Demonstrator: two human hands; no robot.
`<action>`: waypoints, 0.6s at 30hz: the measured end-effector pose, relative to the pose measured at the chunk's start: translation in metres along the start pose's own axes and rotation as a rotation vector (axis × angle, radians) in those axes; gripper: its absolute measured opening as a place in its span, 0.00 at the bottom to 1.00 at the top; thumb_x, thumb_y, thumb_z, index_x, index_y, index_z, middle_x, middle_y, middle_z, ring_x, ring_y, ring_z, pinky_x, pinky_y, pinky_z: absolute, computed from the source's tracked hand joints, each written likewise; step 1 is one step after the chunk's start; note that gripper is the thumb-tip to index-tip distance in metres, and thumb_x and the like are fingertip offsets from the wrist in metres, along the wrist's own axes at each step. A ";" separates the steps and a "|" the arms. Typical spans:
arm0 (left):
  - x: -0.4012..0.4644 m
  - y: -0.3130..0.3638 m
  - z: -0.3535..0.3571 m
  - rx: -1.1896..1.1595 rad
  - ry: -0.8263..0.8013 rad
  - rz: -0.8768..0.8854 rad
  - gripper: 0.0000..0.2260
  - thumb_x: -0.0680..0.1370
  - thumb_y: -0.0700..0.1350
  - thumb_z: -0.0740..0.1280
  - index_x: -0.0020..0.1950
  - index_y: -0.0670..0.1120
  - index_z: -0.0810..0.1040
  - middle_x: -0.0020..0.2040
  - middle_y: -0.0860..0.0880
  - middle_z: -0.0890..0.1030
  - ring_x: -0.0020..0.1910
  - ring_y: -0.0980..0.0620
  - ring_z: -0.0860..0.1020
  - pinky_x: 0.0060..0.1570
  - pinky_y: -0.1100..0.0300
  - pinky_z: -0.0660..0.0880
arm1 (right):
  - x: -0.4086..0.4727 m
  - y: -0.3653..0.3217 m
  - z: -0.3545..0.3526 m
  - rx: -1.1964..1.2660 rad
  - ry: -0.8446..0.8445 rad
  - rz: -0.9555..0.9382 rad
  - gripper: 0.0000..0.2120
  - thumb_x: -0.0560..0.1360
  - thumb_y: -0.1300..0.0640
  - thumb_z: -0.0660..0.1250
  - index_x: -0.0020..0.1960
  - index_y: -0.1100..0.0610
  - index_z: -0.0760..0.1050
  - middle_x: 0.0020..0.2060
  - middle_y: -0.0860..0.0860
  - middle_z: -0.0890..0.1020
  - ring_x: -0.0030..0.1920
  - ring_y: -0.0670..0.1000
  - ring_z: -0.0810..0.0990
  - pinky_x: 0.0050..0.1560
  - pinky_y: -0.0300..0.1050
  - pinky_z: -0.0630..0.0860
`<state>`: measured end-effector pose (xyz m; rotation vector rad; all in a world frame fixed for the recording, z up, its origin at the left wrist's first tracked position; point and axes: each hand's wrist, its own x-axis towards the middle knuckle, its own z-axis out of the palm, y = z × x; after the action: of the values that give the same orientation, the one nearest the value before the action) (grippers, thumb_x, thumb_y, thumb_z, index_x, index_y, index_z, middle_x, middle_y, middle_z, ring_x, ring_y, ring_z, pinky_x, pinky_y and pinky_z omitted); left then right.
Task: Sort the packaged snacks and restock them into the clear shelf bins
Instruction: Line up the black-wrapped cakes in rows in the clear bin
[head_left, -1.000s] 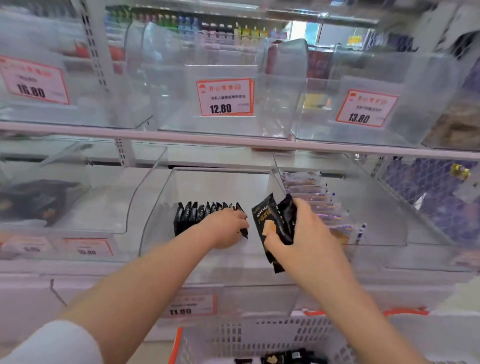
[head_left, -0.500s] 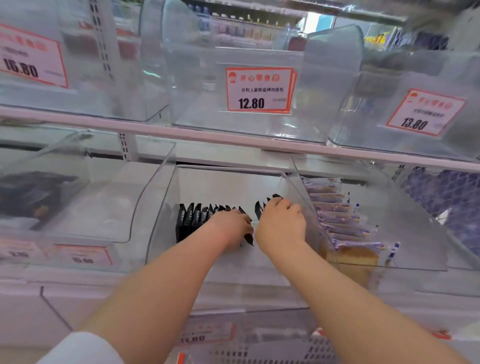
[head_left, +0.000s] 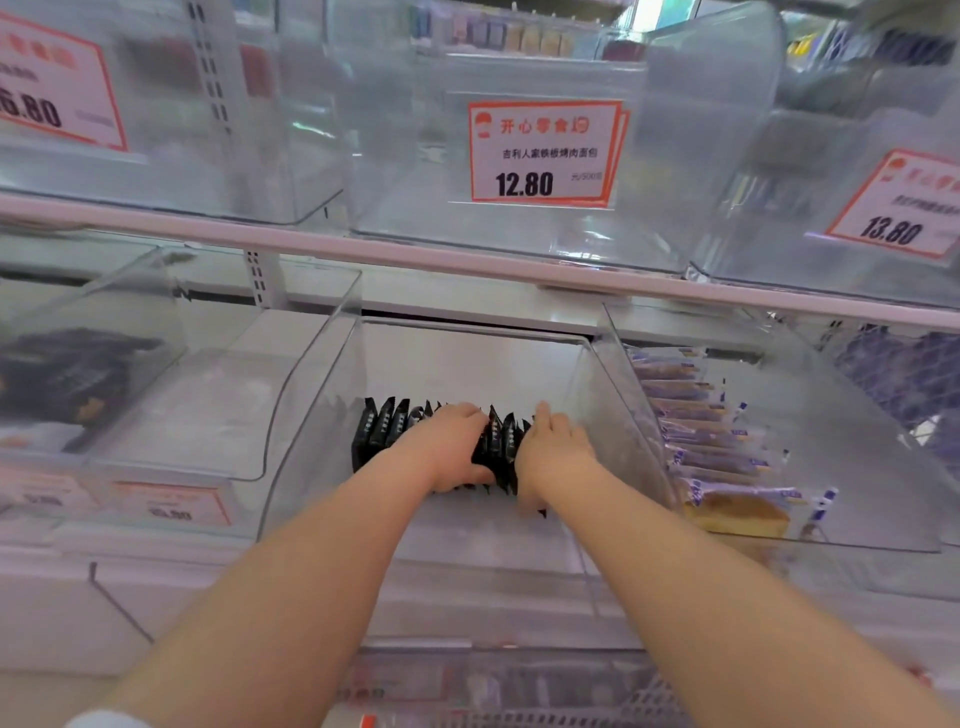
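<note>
Newly inserted black packets (head_left: 500, 442) half-hidden

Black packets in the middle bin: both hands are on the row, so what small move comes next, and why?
Probably press the right hand leftward so the few black packets beside it close up against the rest of the row, which the left hand braces. The right-hand packets lean and their lower ends splay toward the front, while the clear bin has bare floor to their right for more stock.
</note>
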<state>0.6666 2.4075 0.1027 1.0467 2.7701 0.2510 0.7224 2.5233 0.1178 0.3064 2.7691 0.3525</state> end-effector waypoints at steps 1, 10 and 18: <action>0.002 0.000 0.001 0.007 0.021 -0.015 0.31 0.74 0.53 0.68 0.72 0.42 0.62 0.71 0.45 0.64 0.70 0.47 0.62 0.68 0.52 0.62 | -0.001 -0.001 0.003 0.041 0.094 0.000 0.29 0.77 0.58 0.59 0.74 0.65 0.51 0.72 0.62 0.55 0.70 0.60 0.59 0.67 0.48 0.60; 0.004 0.004 0.001 0.056 0.087 0.011 0.22 0.79 0.52 0.60 0.73 0.52 0.62 0.72 0.51 0.64 0.68 0.46 0.63 0.64 0.51 0.63 | 0.000 -0.001 0.010 0.247 0.260 -0.017 0.19 0.78 0.59 0.60 0.67 0.62 0.62 0.66 0.59 0.66 0.65 0.59 0.66 0.62 0.47 0.65; -0.006 0.011 -0.007 0.168 -0.085 0.035 0.29 0.78 0.48 0.63 0.75 0.46 0.55 0.75 0.47 0.58 0.72 0.44 0.60 0.68 0.48 0.62 | -0.002 0.008 0.002 0.171 0.214 -0.055 0.19 0.75 0.66 0.60 0.65 0.61 0.65 0.64 0.59 0.66 0.64 0.61 0.67 0.57 0.50 0.70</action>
<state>0.6764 2.4106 0.1120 1.1168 2.7364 -0.0220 0.7260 2.5303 0.1189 0.2458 3.0186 0.1423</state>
